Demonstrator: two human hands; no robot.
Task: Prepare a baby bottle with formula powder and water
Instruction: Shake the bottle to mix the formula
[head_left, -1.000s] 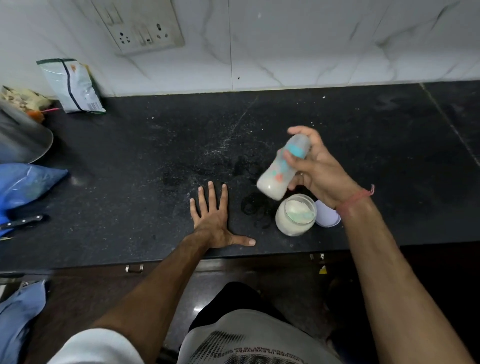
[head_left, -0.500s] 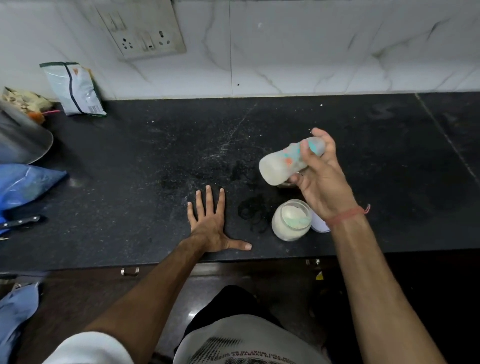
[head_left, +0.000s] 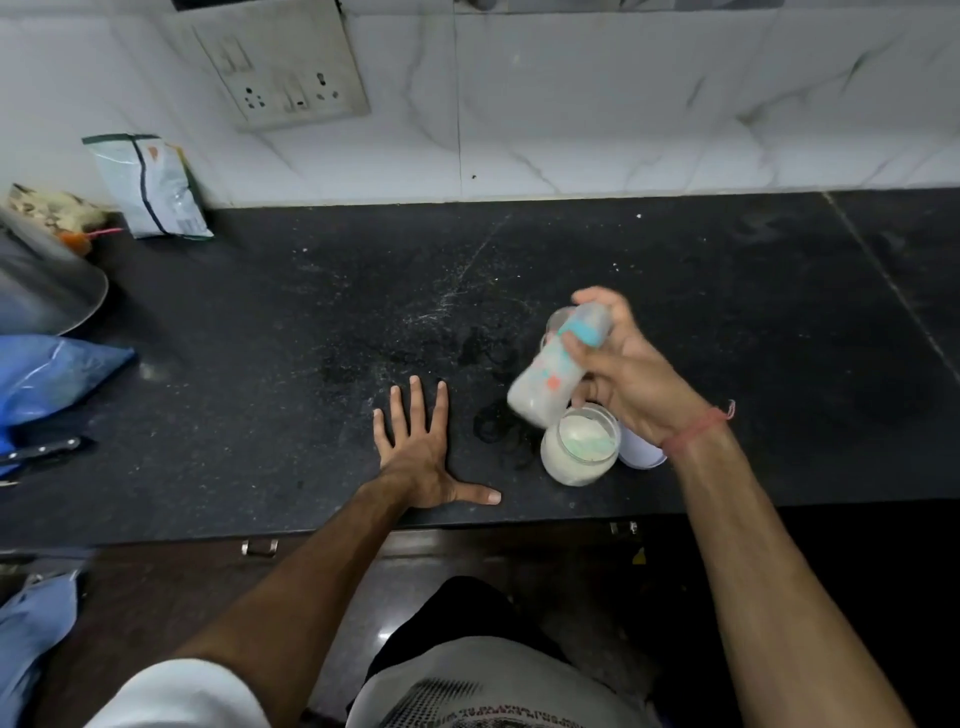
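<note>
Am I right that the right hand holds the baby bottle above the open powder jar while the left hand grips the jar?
Not quite. The head view shows the left hand lying flat on the counter, apart from the powder jar. The right hand does hold the baby bottle above it.

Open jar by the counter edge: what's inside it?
The open jar holds white powder with a pale green scoop-like piece lying on top. The baby bottle in the right hand covers its far rim.
</note>
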